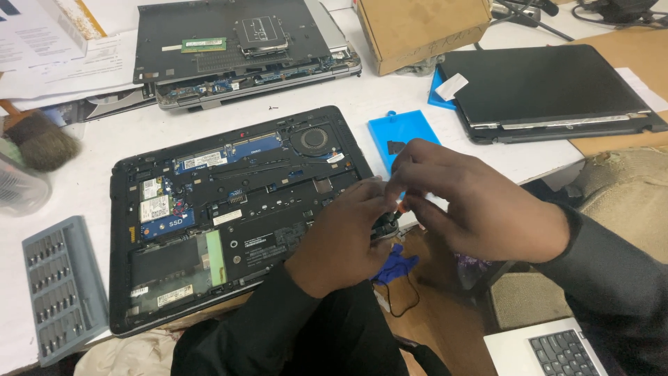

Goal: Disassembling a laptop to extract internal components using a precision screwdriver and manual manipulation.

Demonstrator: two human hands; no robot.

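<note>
An opened black laptop lies bottom up on the white table, its boards, fan and drive exposed. My left hand rests over the laptop's right front corner and grips a small black tool, probably a screwdriver handle. My right hand is just to the right of it, fingertips pinching at the top of that same small object. What exactly sits between the fingers is hidden.
A grey screwdriver-bit case lies at the left. A second opened laptop sits behind, a cardboard box beside it. A closed black laptop, a blue tray, a brush and a white laptop surround me.
</note>
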